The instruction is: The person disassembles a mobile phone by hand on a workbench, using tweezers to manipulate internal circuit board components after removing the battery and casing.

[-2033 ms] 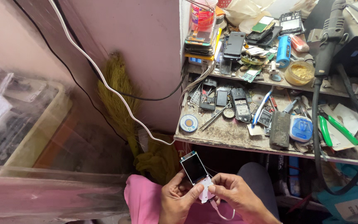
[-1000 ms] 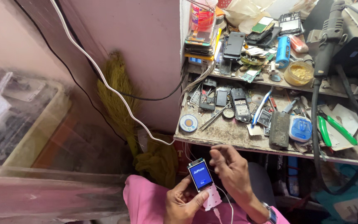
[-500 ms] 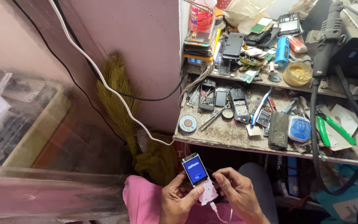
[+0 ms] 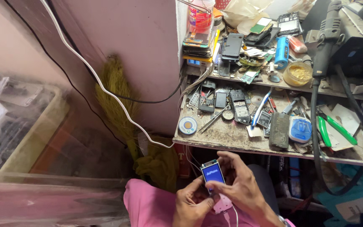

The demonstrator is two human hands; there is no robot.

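Down near the person's lap, both hands close around a small phone with a lit blue screen [image 4: 213,173]: the left hand [image 4: 192,204] grips its lower end from below, the right hand [image 4: 238,183] curls over its side, fingers bent. A white cable [image 4: 234,214] hangs from its base (plugged in, as best I can tell). It has powered on, so testing looks well along; closing up seems left. Beyond, the cluttered wooden counter [image 4: 232,138] carries a dismantled black phone [image 4: 240,110], tweezers and green-handled pliers [image 4: 337,129].

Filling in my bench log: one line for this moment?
left hand: under small phone | right hand: grips phone | screen: lit blue | white cable: hangs below
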